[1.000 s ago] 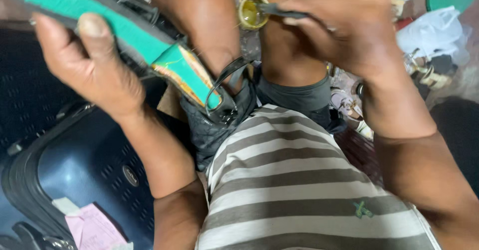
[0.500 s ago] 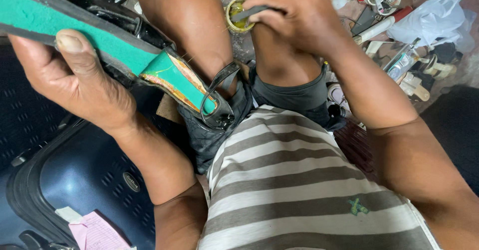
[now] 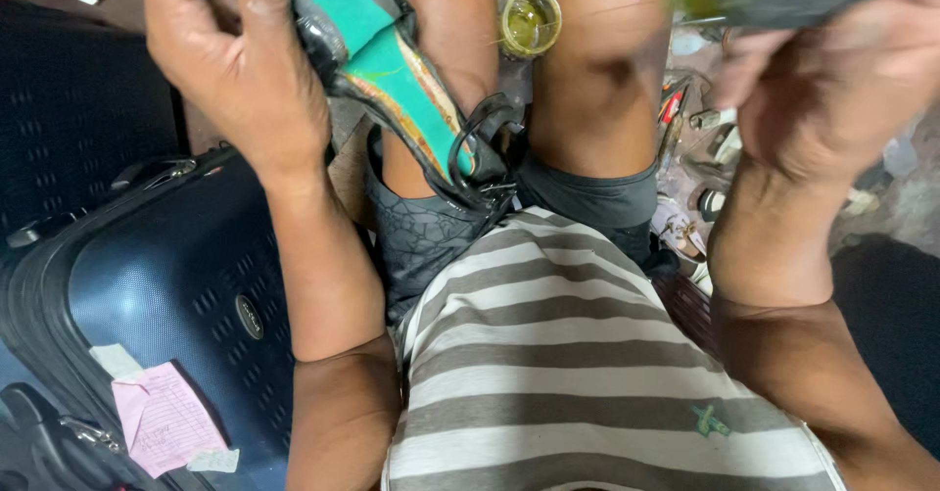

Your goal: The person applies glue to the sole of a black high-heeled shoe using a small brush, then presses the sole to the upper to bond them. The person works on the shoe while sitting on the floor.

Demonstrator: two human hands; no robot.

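My left hand (image 3: 235, 70) grips a sandal (image 3: 392, 90) with a green insole and black straps, held sole-side toward me above my left thigh. The buckle end of its strap hangs down near my shorts. My right hand (image 3: 822, 99) is closed on a dark thin brush-like tool (image 3: 774, 1) that points left, its tip wet and yellowish. A small round tin (image 3: 530, 21) of yellowish glue stands on the floor between my knees, below and left of the tool's tip.
A dark blue hard suitcase (image 3: 157, 305) lies at my left with a pink paper slip (image 3: 162, 418) on it. Small tools and scraps litter the floor (image 3: 700, 148) by my right knee. My striped shirt (image 3: 578, 374) fills the lower middle.
My right hand has lifted the tool away from the glue tin, up and to the right. My left hand has swung the sandal more upright and closer to my knees.
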